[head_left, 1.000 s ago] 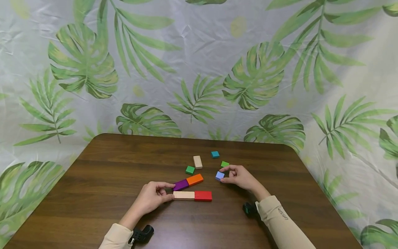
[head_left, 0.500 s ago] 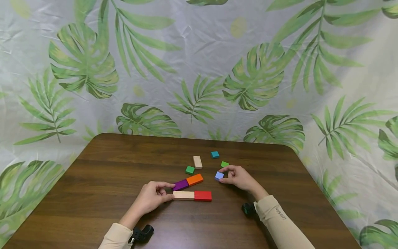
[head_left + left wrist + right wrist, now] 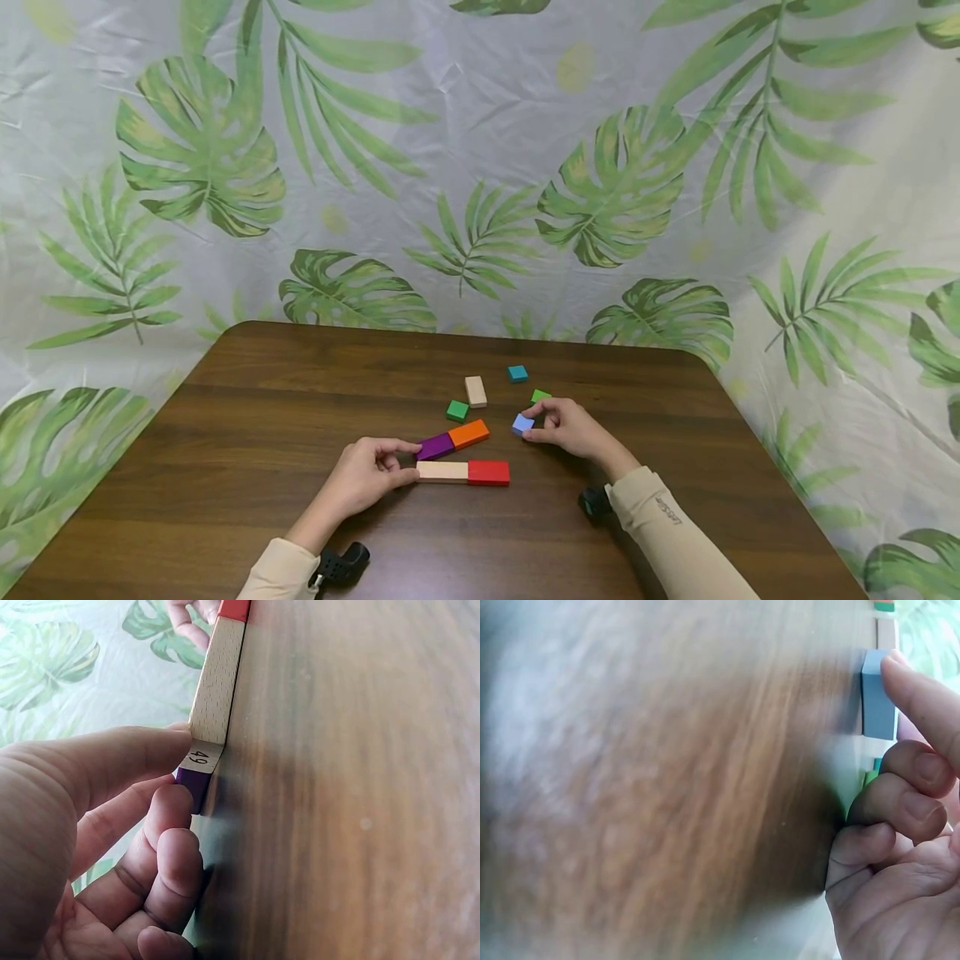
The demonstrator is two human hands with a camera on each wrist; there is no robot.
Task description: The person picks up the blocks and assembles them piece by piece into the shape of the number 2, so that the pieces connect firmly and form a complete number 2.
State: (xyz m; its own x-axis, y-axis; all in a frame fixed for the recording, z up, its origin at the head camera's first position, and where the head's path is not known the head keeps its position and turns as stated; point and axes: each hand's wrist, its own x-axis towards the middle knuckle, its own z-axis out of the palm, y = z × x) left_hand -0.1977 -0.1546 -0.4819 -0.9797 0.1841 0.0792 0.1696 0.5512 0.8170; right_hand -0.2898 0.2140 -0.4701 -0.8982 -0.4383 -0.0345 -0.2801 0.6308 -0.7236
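Observation:
In the head view my left hand has its thumb at the left end of a beige block and its index finger at a purple block, gripping the two where they meet. A red block continues the beige one, and an orange block the purple one, so both rows fan out to the right. The number 49 shows on a bare wood end in the left wrist view. Between thumb and index finger, my right hand pinches a light blue block; its other fingers are curled.
Behind the rows lie a green block, a second beige block and a teal block. A lime green block is partly hidden by my right hand. The brown table ends at a leaf-patterned cloth.
My right hand has slid slightly left with the light blue block. The left hand and both rows of blocks look the same.

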